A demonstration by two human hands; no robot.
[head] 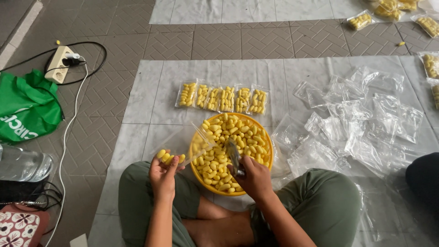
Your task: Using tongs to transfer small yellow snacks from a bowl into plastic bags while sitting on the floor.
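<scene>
I sit cross-legged on the floor with an orange bowl (270, 158) of yellow oval cocoons (228, 132) between my knees. My left hand (162, 176) holds a clear plastic bag (183, 142) with a few yellow cocoons (170, 158) at its bottom, left of the bowl. My right hand (254, 176) rests over the bowl's near side and grips metal tongs (234, 158) that point into the cocoons. Beyond the bowl lies a row of several filled small bags (222, 98) side by side on the grey sheet (151, 105).
A heap of empty clear bags (361, 123) lies to the right. More filled bags (388, 11) sit at the far right. On the tiled floor at left are a green bag (27, 107), a power strip (59, 64) with cables, and a plastic bottle (23, 164).
</scene>
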